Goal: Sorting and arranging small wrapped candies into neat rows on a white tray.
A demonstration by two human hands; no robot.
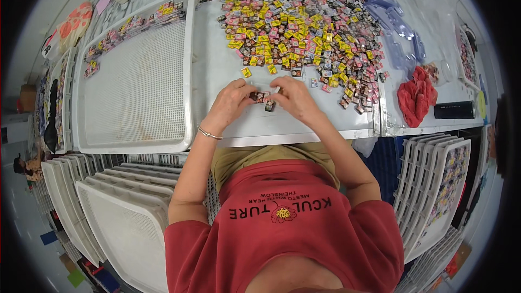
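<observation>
Near the front edge of the table, my two hands work close together over a short row of small dark block-like pieces (260,97). My left hand (232,103), with a bracelet at its wrist, has its thumb and fingertips closed on the left end of the row. From the other side, my right hand (297,98) curls in, its fingertips pinched together; what they hold is hidden. Just below those fingertips sits one more dark piece (269,107). Beyond my hands spreads a large heap of small yellow, pink and dark pieces (293,27).
A white mesh tray (135,87) on the left has rows of pieces along its far side. On the right lie a red cloth (417,96), a black cylinder (455,110) and clear bluish plastic trays (396,21). More white trays (122,228) are stacked below the table edge.
</observation>
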